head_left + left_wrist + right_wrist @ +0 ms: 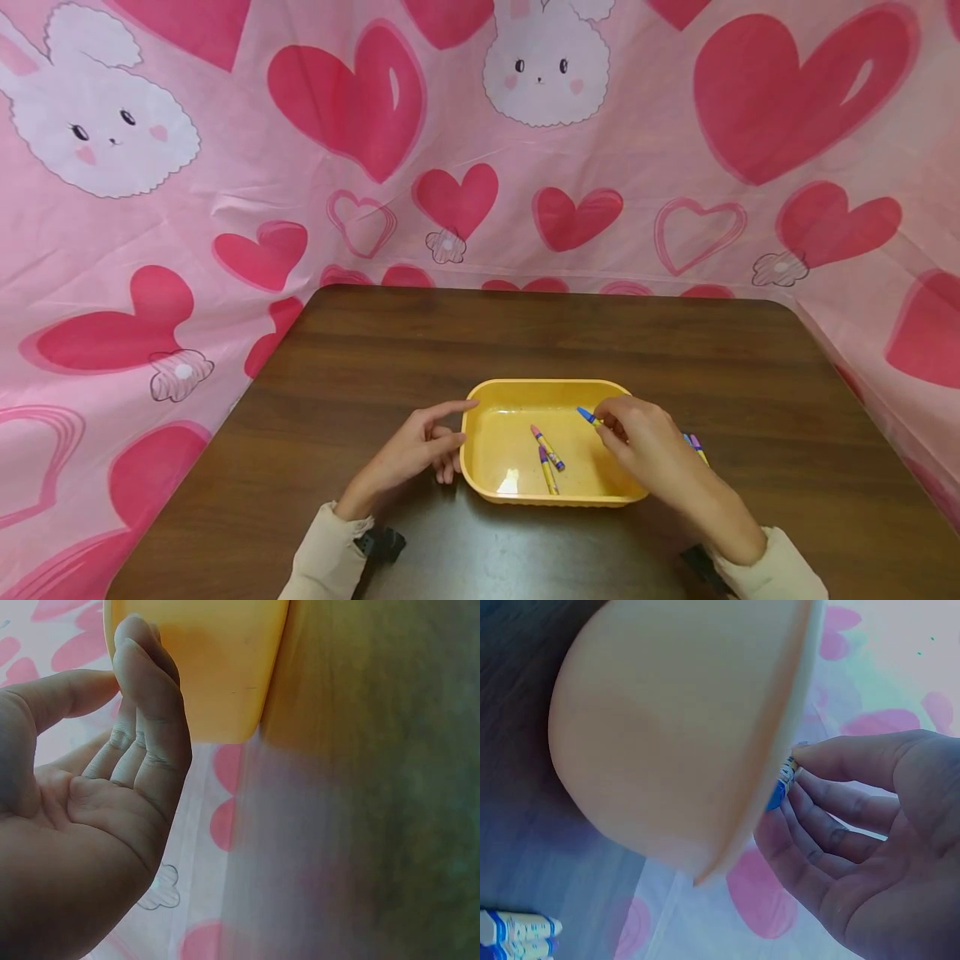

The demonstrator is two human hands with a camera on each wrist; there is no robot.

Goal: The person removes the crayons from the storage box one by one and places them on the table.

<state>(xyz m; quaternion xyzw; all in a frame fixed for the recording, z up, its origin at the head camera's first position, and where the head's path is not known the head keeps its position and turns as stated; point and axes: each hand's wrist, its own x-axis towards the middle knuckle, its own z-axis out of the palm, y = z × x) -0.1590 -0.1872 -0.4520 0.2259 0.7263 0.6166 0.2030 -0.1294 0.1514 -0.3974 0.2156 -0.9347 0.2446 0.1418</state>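
A yellow tray (555, 502) stands on the brown table. My right hand (648, 446) is over its right side and pinches a blue crayon (587, 416) between thumb and fingertips, its blue tip pointing into the tray. In the right wrist view the same crayon (784, 784) shows beside the tray's rim. Inside the tray lie a pink-tipped crayon (547, 447) and a purple-tipped crayon (548, 471), overlapping. At the left end my left hand (412, 446) touches the rim with index finger and thumb, its other fingers loosely bent beside the outer wall.
Right of the tray, partly hidden by the right hand, crayons (699, 448) lie on the table (420, 350); the right wrist view shows crayons (521, 928) side by side. A pink curtain (465, 125) with hearts and rabbits hangs behind and beside the table.
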